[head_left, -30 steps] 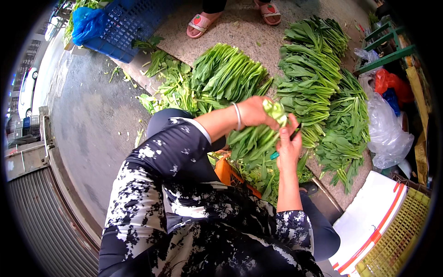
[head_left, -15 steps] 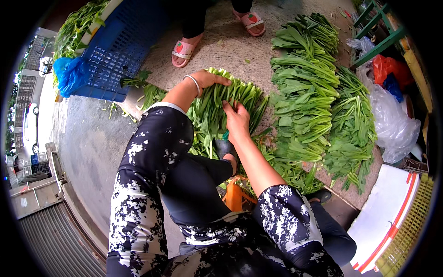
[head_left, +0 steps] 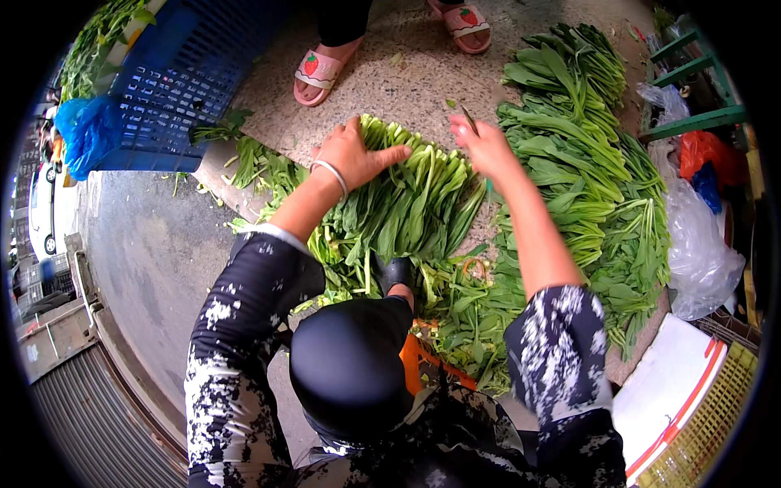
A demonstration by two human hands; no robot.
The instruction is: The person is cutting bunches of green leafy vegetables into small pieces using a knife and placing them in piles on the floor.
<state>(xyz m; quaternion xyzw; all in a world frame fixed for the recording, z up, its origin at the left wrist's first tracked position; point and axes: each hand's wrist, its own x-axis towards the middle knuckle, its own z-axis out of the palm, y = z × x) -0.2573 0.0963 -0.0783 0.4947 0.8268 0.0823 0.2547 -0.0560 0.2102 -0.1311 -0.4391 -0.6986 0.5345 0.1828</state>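
A row of leafy green vegetables (head_left: 407, 191) lies in front of me, pale cut stem ends facing away. At its left end my left hand (head_left: 351, 156) rests against the stems, thumb stretched out across them and the other fingers spread along the far side. My right hand (head_left: 486, 150) is raised just off the row's right end, fingers closed around a small knife (head_left: 469, 121). Its thin dark blade points up past the fingers, and a bit of teal handle shows below the hand.
Long stacks of leafy greens (head_left: 565, 175) lie at the right. Loose leaves (head_left: 464, 301) surround my shoe (head_left: 394, 275). A blue crate (head_left: 183, 81) stands far left; another person's pink slippers (head_left: 320, 71) are ahead. Plastic bags (head_left: 700, 244) and a white box (head_left: 663, 386) line the right.
My right hand has lifted away from the middle of the greens and moved right with the knife. The left hand has shifted slightly left, its thumb still over the stems. The view has shifted a little.
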